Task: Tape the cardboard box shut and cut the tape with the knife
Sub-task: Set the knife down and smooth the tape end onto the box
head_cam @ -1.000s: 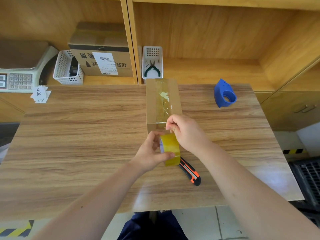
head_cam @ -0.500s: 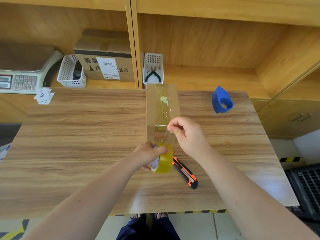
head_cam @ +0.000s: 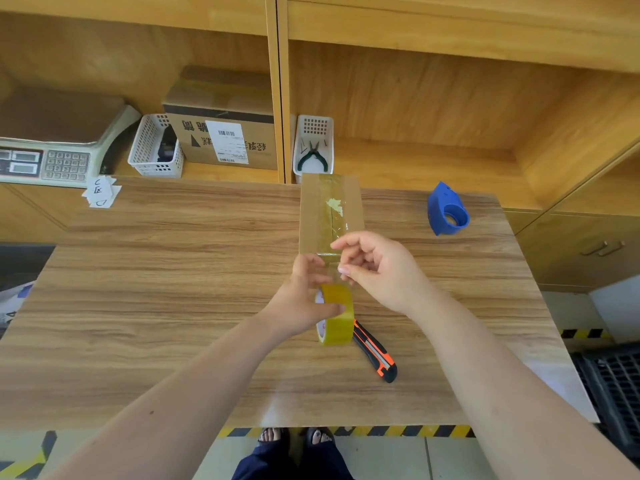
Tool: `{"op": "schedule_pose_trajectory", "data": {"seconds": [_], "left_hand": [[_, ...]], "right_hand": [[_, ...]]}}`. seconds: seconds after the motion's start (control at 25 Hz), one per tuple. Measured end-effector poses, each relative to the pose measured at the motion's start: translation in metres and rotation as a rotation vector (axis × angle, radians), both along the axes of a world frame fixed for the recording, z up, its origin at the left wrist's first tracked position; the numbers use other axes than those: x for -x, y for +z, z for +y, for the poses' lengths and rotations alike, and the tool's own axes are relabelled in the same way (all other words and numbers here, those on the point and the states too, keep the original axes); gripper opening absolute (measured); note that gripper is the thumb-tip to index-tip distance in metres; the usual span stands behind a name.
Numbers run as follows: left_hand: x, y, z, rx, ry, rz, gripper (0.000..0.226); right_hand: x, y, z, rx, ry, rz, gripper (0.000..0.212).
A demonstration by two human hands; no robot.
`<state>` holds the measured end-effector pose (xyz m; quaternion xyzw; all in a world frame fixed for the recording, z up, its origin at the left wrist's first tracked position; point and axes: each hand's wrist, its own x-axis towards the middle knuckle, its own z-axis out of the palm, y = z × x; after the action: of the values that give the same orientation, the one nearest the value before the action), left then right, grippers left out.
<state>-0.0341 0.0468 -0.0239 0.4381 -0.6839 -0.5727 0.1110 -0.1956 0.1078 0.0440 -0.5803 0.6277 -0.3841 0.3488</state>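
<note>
A narrow cardboard box (head_cam: 329, 209) lies lengthwise at the table's far middle, old clear tape along its top seam. My left hand (head_cam: 304, 299) grips a yellowish roll of tape (head_cam: 337, 315) just in front of the box's near end. My right hand (head_cam: 377, 268) pinches the free end of the clear tape strip (head_cam: 334, 268), pulled up from the roll toward the box's near edge. An orange and black utility knife (head_cam: 375, 351) rests on the table, right behind the roll and partly hidden by it.
A blue tape dispenser (head_cam: 446, 211) stands at the table's far right. Behind the wooden table (head_cam: 156, 289), shelves hold a white basket with pliers (head_cam: 313, 147), a labelled carton (head_cam: 225, 133), another white basket (head_cam: 156, 147) and a scale (head_cam: 52, 157). Paper slips (head_cam: 100, 192) lie far left.
My right hand has peeled the tape end off the roll and drawn it up toward the box. My left hand lowered the roll slightly. The camera tilted, showing more shelf.
</note>
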Motion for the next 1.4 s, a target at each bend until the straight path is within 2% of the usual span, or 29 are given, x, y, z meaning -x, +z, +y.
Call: {"op": "schedule_pose_trajectory", "data": {"seconds": [0.12, 0.28, 0.44, 0.56, 0.72, 0.88, 1.08, 1.4], "left_hand": [[-0.003, 0.004, 0.003, 0.049, 0.000, 0.085, 0.053], [-0.003, 0.012, 0.011, 0.091, 0.005, 0.150, 0.021], [-0.003, 0.020, 0.008, 0.215, 0.038, 0.152, 0.027], [0.002, 0.035, 0.002, 0.190, 0.112, 0.194, 0.022], [0.006, 0.043, 0.001, 0.112, 0.208, 0.274, 0.022], [0.007, 0.041, 0.001, 0.043, 0.274, 0.313, 0.022], [0.011, 0.041, 0.000, 0.025, 0.325, 0.311, 0.024], [0.015, 0.042, -0.001, 0.001, 0.329, 0.286, 0.026]], "right_hand": [[-0.003, 0.000, -0.003, -0.001, -0.011, -0.042, 0.045], [-0.003, 0.000, -0.006, 0.007, -0.078, -0.027, 0.040], [-0.004, 0.000, -0.006, 0.059, -0.089, -0.010, 0.046], [-0.001, -0.004, -0.008, 0.080, -0.126, -0.053, 0.051], [0.002, -0.012, -0.008, 0.074, -0.236, -0.276, 0.051], [-0.005, -0.027, -0.001, 0.016, -0.238, -0.634, 0.030], [-0.013, -0.037, 0.002, 0.099, -0.330, -0.777, 0.028], [-0.013, -0.039, 0.000, 0.084, -0.342, -0.647, 0.021]]}}
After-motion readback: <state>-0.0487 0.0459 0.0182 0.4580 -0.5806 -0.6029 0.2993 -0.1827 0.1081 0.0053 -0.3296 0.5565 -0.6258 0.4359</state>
